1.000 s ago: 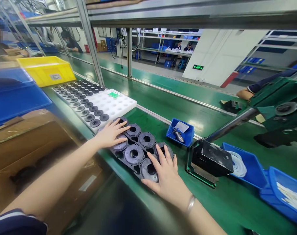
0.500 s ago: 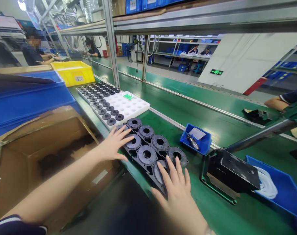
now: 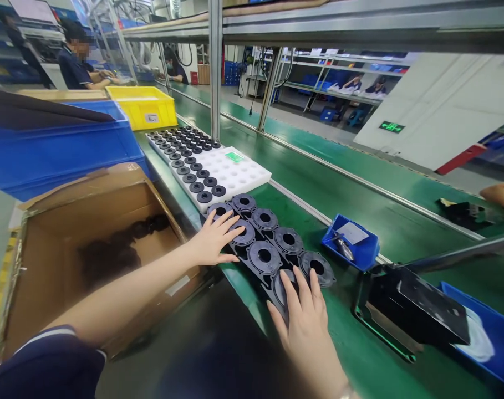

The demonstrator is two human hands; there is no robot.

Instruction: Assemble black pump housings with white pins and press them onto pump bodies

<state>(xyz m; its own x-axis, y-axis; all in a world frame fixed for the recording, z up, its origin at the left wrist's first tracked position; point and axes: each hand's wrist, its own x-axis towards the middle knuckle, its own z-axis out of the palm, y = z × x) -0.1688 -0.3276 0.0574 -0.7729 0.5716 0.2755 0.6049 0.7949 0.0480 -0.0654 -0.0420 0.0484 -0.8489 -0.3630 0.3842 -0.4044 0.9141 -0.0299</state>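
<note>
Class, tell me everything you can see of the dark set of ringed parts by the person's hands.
The dark set of ringed parts lies flat on the green work surface, next to the near end of the white tray. Eight discs form two rows of four, with raised rims, small edge lugs and, where uncovered, central holes. It looks black-grey and matte, perhaps plastic or metal. The left hand and right hand, fingers spread, rest over opposite ends, partly hiding discs.

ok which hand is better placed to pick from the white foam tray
Probably the left hand: it's by the black housings nearest the white foam tray; the right hand is at their opposite end.
</note>
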